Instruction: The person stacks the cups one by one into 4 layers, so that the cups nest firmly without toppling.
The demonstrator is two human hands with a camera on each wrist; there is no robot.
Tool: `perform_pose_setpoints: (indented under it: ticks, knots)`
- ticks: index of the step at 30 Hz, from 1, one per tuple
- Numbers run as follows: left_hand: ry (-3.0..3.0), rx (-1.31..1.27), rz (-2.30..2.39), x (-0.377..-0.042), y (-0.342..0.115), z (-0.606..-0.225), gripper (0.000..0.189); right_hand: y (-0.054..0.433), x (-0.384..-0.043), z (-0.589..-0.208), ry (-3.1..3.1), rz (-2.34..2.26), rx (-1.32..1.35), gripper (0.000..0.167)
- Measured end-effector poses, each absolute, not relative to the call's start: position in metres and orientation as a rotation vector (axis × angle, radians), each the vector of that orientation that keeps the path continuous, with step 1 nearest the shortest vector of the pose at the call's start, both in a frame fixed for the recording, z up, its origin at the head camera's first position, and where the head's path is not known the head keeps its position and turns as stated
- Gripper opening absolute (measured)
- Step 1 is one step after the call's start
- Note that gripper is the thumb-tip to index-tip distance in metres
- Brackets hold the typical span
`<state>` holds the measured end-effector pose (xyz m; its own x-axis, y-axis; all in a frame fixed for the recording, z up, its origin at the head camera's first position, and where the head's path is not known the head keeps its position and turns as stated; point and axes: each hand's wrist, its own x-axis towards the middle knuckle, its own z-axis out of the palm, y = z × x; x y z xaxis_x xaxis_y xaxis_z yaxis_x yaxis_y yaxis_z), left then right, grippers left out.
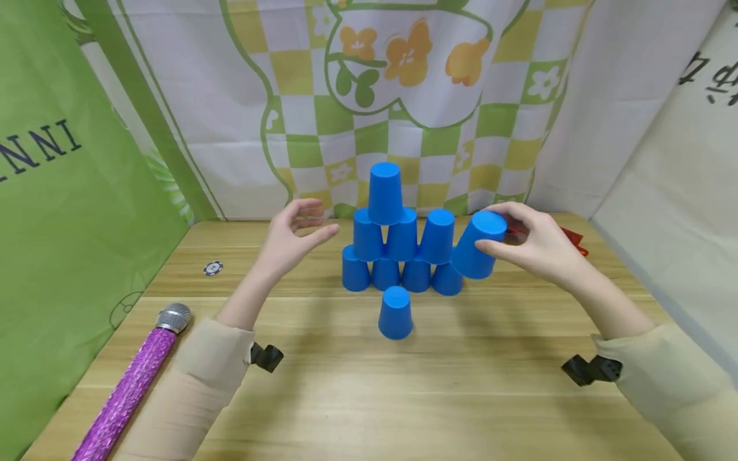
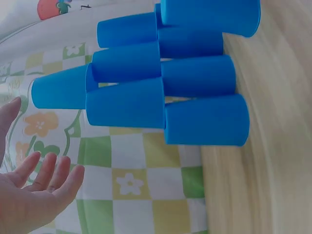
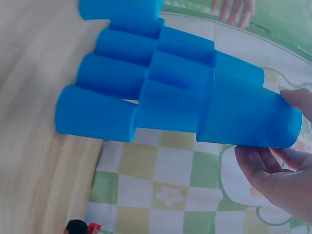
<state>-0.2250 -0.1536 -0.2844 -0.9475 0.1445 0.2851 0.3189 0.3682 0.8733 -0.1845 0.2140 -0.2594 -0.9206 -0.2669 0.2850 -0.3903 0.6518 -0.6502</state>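
Clearly tilted, the blue cup (image 1: 480,253) sat in the right hand (image 1: 539,248), its closed base raised toward the upper right and its open mouth angled down and left toward the pyramid of blue cups (image 1: 398,246). The fingers were curled round its base end, thumb below, so the grip was clamped on the cup; the right wrist view showed the same cup (image 3: 248,119) with fingertips at its narrow end. The cup's long axis slanted rather than standing upright, and its lower rim lay at or against the rightmost bottom cup (image 1: 446,280) of the pyramid; whether they touched could not be told. It hung just right of the second-row cup (image 1: 437,237), so the pyramid lay to the left of the grip.

The left hand (image 1: 291,238) hovered near the pyramid's left side, fingers relaxed and apart, holding nothing and touching no cup. The right hand was plainly the nearer to the held cup.

A single blue cup (image 1: 395,312) stood upside down in front of the pyramid, apart from it. Farther out on the wooden surface (image 1: 369,397) lay a purple glitter microphone (image 1: 135,381) at the left, a small poker chip (image 1: 213,268), and something red (image 1: 573,238) behind the right hand.
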Motion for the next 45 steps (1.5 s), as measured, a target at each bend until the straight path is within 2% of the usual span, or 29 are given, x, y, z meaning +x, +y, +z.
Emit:
perform_pose_setpoints:
  ticks: [11, 17, 24, 45]
  knots:
    - [-2.436, -0.424, -1.743, -0.198, -0.146, -0.315, 0.048, 0.197, -0.214, -0.226, -2.688, 1.145, 0.483, 0.056]
    - [-2.556, -0.36, -1.723, -0.19, -0.136, -0.328, 0.054, 0.182, -0.23, -0.216, -2.697, 1.167, 0.493, 0.059]
    - [-2.663, -0.341, -1.713, -0.182, -0.122, -0.346, 0.061, 0.169, -0.25, -0.215, -2.697, 1.147, 0.512, 0.058]
    - [-2.727, -0.612, -1.793, -0.184, -0.079, -0.387, 0.067, 0.15, -0.272, -0.229, -2.749, 1.208, 0.508, 0.056]
